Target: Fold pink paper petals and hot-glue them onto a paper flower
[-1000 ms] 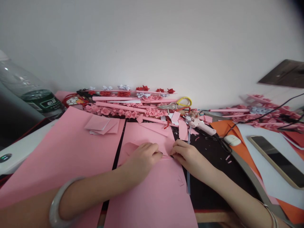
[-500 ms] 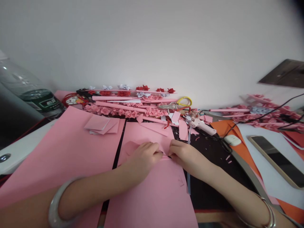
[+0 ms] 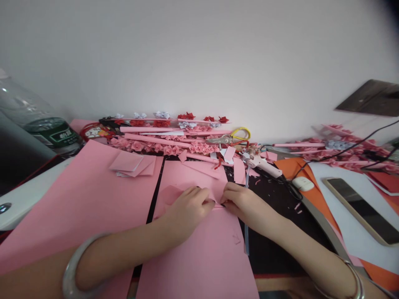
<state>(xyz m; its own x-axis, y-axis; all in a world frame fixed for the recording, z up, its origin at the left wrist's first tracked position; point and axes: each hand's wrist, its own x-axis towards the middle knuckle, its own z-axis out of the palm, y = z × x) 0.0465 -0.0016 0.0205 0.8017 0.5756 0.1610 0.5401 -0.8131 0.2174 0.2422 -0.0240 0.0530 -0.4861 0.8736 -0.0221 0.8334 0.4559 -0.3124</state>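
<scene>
Both hands meet over a long pink paper sheet (image 3: 199, 257) lying on the dark table. My left hand (image 3: 191, 207) has its fingers closed on a small folded piece of pink paper (image 3: 171, 194), part of which sticks out behind the knuckles. My right hand (image 3: 241, 201) pinches the other side of the same paper, just right of the left fingertips. A narrow strip of it shows between the two hands; the rest is hidden by the fingers. Left of them, a stack of pink paper squares (image 3: 134, 162) rests on another large pink sheet (image 3: 102, 199).
Paper flowers (image 3: 162, 145) and pink paper rolls line the wall. Behind my right hand lie pliers (image 3: 229, 139) and a hot glue gun (image 3: 262, 162) with its cable. A phone (image 3: 361, 209) and a white case (image 3: 303, 183) lie right; a plastic bottle (image 3: 52, 131) stands left.
The view has shifted very slightly. Both hands stay in nearly the same place, still pinching the small pink paper.
</scene>
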